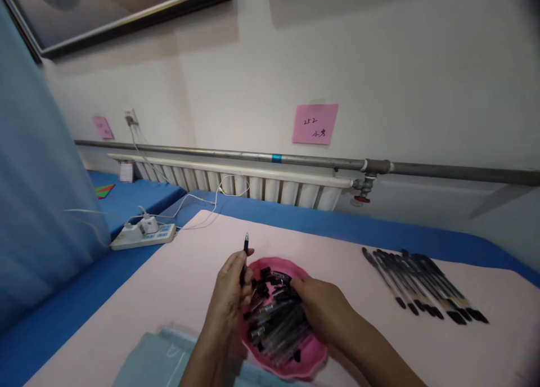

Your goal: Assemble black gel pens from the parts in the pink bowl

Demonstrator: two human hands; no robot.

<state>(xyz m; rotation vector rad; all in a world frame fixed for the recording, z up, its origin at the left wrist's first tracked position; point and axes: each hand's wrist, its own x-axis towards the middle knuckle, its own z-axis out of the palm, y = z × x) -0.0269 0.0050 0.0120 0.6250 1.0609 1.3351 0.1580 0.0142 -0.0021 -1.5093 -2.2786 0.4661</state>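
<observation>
My left hand [231, 283] is closed round a black pen [246, 243], holding it upright with its metal tip pointing up, at the left rim of a pink bowl [310, 363]. Loose pen parts fill the bowl: black caps [265, 273] and clear barrels [282, 333], partly blurred. Over the bowl's right side, my right hand [327, 308] has its thumb and fingers drawn together among the parts; what they grip is hidden. To the right, several assembled pens [422, 286] lie side by side in a slanted row.
A pale pink sheet [177, 286] covers the blue table [304, 215]. Folded light-blue cloth [156, 359] lies at the near edge. A white power strip [145, 238] with plugs and cables sits on the left, near a blue curtain [42, 196]. A radiator [274, 190] runs behind.
</observation>
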